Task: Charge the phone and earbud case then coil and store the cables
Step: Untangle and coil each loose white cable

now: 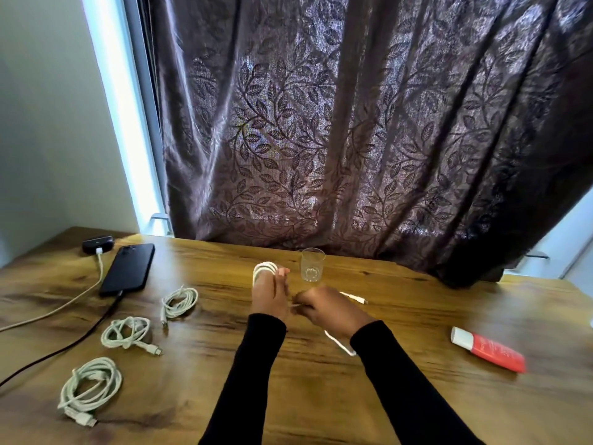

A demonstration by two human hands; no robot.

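A black phone [128, 268] lies at the table's far left with a dark cable [80, 335] plugged into its near end. Behind it sits the black earbud case [97, 244], joined to a pale cable [65, 305]. Three coiled white cables rest on the left: one [179, 302] beside the phone, one [126, 333] nearer, one [90, 389] nearest. My left hand [269, 297] stands upright with loops of a white cable [263, 269] wound around its fingers. My right hand [327, 311] pinches the same cable, whose loose end [354, 297] trails to the right.
A clear drinking glass [312, 264] stands just behind my hands. A red and white tube [491, 350] lies at the right. The wooden table [321, 380] meets a dark leaf-patterned curtain [353, 123] at its far edge.
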